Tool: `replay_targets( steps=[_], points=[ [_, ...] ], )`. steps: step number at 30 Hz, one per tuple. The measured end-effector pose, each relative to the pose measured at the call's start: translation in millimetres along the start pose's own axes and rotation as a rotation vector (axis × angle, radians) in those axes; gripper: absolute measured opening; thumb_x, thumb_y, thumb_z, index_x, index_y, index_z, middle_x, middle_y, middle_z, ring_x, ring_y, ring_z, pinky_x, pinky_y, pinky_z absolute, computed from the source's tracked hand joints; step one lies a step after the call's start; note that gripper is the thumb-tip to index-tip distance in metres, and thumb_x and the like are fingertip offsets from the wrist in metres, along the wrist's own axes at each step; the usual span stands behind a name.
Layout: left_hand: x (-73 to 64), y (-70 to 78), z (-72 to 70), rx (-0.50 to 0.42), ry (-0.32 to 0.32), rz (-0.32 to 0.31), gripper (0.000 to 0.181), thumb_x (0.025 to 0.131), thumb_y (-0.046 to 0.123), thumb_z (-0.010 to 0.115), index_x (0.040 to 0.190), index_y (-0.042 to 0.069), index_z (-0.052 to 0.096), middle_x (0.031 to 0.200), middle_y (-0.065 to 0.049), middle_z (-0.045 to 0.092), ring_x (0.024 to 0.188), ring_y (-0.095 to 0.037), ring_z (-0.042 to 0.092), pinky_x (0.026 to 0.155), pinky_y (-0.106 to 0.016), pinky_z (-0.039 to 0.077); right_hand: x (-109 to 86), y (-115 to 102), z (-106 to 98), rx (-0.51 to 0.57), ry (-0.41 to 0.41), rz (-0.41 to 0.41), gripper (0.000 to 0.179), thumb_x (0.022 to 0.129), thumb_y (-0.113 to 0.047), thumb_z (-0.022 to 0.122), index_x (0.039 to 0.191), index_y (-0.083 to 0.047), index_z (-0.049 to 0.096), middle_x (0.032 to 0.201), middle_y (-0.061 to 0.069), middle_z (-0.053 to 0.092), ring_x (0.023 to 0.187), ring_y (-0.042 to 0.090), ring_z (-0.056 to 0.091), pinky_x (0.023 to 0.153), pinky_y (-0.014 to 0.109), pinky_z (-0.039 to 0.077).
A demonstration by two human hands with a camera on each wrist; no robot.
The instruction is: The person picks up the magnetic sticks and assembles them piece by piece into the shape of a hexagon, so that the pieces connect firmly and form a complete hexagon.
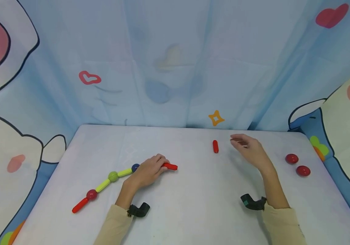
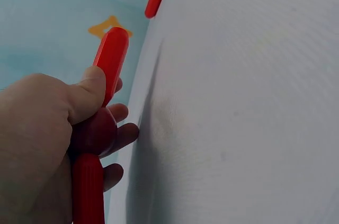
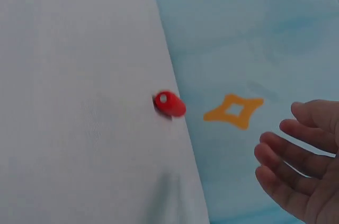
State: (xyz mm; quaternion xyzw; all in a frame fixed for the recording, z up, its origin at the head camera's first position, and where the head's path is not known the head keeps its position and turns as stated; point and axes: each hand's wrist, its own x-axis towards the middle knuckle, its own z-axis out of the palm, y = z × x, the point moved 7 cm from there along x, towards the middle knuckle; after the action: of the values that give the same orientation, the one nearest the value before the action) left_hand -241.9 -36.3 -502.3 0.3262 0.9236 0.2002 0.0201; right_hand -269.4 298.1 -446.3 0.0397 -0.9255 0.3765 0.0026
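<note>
A chain of rods and balls point(image 1: 103, 185) stretches from the lower left of the table to my left hand point(image 1: 150, 172). It has red and yellow-green rods with red, green and blue balls between them. My left hand grips its right end. In the left wrist view the thumb presses a red rod point(image 2: 112, 57) just above a dark red ball point(image 2: 95, 131), with the fingers behind them and another red rod point(image 2: 88, 189) below. My right hand point(image 1: 251, 149) holds nothing, its fingers loosely bent, to the right of a loose red rod point(image 1: 215, 146).
Two red balls point(image 1: 292, 158) point(image 1: 303, 170) lie at the right side of the white table point(image 1: 193, 204). A pale blue curtain point(image 1: 168, 95) with printed shapes hangs behind the table's far edge. Cartoon figures are printed on both sides.
</note>
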Motion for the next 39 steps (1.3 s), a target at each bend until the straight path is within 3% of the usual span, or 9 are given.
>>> replay_targets(
  steps=[7,16,24,33,39],
  points=[
    [-1.2,-0.7,2.7,-0.003,-0.022,-0.003,0.028,0.103,0.033,0.046,0.122,0.018,0.058,0.120,0.001,0.057,0.095,-0.013,0.055,0.088,-0.032,0.049,-9.1,40,-40,-0.156,0.077,0.138,0.052,0.103,-0.035,0.043,0.140,0.002,0.043,0.136,0.031,0.049,0.123,0.050,0.047,0.094,0.060,0.046],
    [-2.3,-1.9,0.2,-0.030,-0.020,-0.006,0.025,0.102,0.030,0.048,0.122,0.019,0.059,0.124,0.001,0.055,0.104,-0.014,0.055,0.094,-0.034,0.049,-18.1,76,-70,-0.370,0.129,0.333,0.052,0.100,-0.028,0.050,0.140,0.005,0.041,0.141,0.040,0.033,0.124,0.059,0.031,0.090,0.073,0.039],
    [-2.7,-2.7,-1.9,-0.012,0.008,0.012,0.023,0.101,0.027,0.051,0.119,0.018,0.061,0.122,0.001,0.057,0.106,-0.015,0.055,0.094,-0.034,0.049,-31.9,104,-82,-0.390,0.074,0.520,0.052,0.099,-0.020,0.048,0.141,0.007,0.036,0.141,0.042,0.023,0.123,0.061,0.023,0.091,0.072,0.037],
    [-3.0,-1.1,-2.2,-0.014,0.020,0.031,0.024,0.102,0.027,0.050,0.120,0.017,0.061,0.124,0.001,0.057,0.107,-0.016,0.057,0.093,-0.035,0.049,-33.4,123,-79,-0.421,-0.037,0.573,0.049,0.098,-0.014,0.045,0.139,0.009,0.034,0.132,0.043,0.029,0.112,0.061,0.031,0.086,0.068,0.041],
    [-1.9,-0.7,-1.7,-0.011,0.024,0.040,0.024,0.102,0.027,0.049,0.121,0.016,0.060,0.126,0.001,0.057,0.110,-0.016,0.056,0.096,-0.035,0.048,-32.9,130,-77,-0.416,-0.044,0.546,0.043,0.097,-0.009,0.047,0.134,0.012,0.039,0.124,0.040,0.041,0.104,0.055,0.038,0.086,0.065,0.042]
  ],
)
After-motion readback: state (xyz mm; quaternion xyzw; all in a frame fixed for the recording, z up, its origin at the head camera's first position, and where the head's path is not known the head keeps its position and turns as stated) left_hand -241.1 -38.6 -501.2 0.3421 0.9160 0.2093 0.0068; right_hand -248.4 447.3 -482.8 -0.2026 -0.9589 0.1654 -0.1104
